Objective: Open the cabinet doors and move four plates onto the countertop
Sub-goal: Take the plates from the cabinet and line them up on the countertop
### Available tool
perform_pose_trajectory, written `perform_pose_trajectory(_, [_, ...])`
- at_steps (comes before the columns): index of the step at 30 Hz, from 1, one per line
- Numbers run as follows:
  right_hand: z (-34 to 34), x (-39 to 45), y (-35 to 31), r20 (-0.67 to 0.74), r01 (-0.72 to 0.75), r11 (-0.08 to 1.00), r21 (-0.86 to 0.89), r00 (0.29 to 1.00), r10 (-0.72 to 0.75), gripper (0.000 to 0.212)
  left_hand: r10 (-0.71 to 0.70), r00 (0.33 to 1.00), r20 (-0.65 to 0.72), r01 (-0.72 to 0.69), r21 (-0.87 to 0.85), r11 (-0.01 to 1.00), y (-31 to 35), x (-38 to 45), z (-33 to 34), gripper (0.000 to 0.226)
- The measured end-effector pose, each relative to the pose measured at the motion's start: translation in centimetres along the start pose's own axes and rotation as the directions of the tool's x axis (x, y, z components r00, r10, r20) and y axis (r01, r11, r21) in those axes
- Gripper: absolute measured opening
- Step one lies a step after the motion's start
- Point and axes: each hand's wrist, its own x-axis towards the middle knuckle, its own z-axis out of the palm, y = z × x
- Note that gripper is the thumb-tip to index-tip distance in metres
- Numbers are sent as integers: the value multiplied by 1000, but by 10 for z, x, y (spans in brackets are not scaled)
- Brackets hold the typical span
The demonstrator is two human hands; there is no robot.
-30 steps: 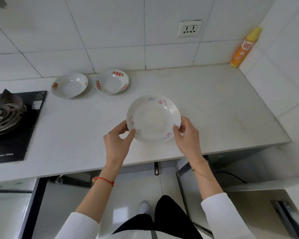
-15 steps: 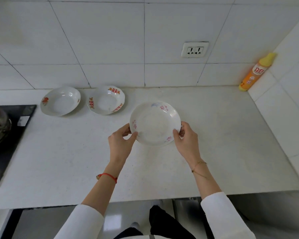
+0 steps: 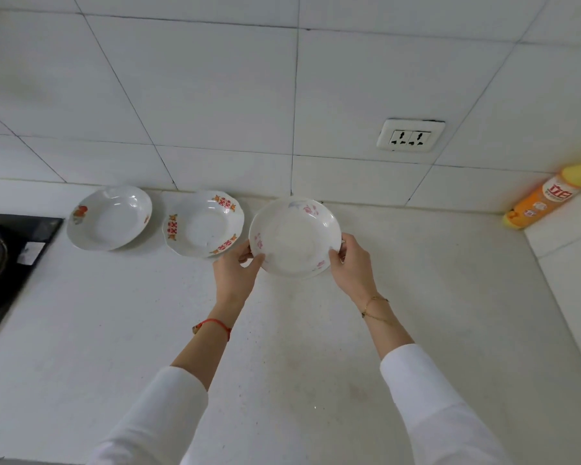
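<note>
Your left hand (image 3: pixel 233 268) and right hand (image 3: pixel 351 263) grip opposite rims of the pink-flowered plate (image 3: pixel 294 238) | plate between hands, over desk (image 3: pixel 416 297) | two plates (image 3: pixel 109 218) (image 3: pixel 203 223) left of your left hand.

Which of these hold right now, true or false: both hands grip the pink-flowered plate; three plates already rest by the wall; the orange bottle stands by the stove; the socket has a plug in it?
1. Both hands, left hand and right hand, grip the pink-flowered plate. True.
2. Three plates already rest by the wall. False: only two plates rest there.
3. The orange bottle stands by the stove. False: it is in the far right corner.
4. The socket has a plug in it. False: nothing is plugged in.
</note>
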Motion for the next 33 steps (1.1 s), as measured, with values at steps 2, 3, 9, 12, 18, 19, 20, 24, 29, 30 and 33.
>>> perform_pose_trajectory(2, [11,16,3,18,-21,1000,-5,1000,21,21,-44,999,6,44,-6,999,-6,16,7,35])
perform_pose_trajectory(3, [17,24,5,26,-33,999,-9,999,33,22,-75,997,16,75,-14,997,-9,23,11,36])
perform_pose_trajectory(9, [42,60,17,64,-90,996,-15,994,90,29,-183,979,88,184,-3,983,-29,56,29,34])
perform_pose_trajectory(12, [53,72,24,90,-120,992,-35,988,123,32,-221,970,96,223,-10,975,-39,67,38,31])
perform_pose_trajectory(18, [66,87,30,118,-150,987,-63,981,157,32,-238,967,93,236,26,971,-55,80,46,28])
perform_pose_trajectory(19, [67,88,31,125,-150,986,-73,979,158,33,-234,968,91,232,29,972,-57,81,47,27])
perform_pose_trajectory(20, [68,89,31,132,-151,985,-79,978,160,34,-230,969,88,228,29,973,-59,82,48,27])
perform_pose_trajectory(24, [71,88,32,144,-151,984,-93,976,163,38,-225,970,92,223,29,974,-63,83,49,27])
perform_pose_trajectory(29, [69,87,31,155,-151,982,-116,973,169,36,-223,968,117,218,57,974,-65,84,45,23])
perform_pose_trajectory(30, [68,86,30,155,-151,979,-134,973,172,36,-218,968,122,210,73,975,-64,84,43,21])
perform_pose_trajectory(33, [62,79,24,142,-149,962,-228,973,184,50,-201,970,140,184,127,975,-58,79,32,30])
